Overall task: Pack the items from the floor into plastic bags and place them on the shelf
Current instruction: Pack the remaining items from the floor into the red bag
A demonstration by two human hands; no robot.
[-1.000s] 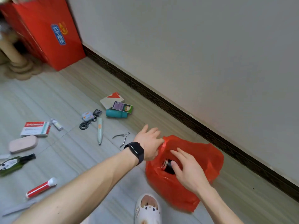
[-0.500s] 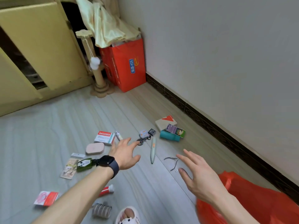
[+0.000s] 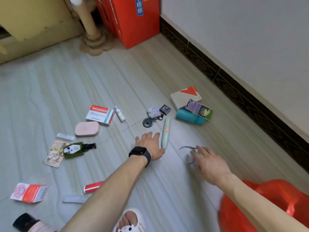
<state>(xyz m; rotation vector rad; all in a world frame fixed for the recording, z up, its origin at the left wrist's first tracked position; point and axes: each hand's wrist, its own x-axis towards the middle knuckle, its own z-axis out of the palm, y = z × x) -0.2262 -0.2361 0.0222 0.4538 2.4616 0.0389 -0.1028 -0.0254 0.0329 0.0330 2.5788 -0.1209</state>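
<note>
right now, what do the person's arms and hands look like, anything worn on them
Both forearms are bare, with no sleeves in view and no gloves. The left hand has a dark smartwatch at the wrist, with a black rounded-rectangle face on a dark band. The right hand and its wrist carry nothing: no watch, band or ring shows.

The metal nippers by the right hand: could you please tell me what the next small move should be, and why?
Probably curl the right hand round the metal nippers: it lies open over them, partly covering them, holding nothing. The left hand lies open beside the pale green device, likely its own pick. The red bag lies near the right arm.
</note>
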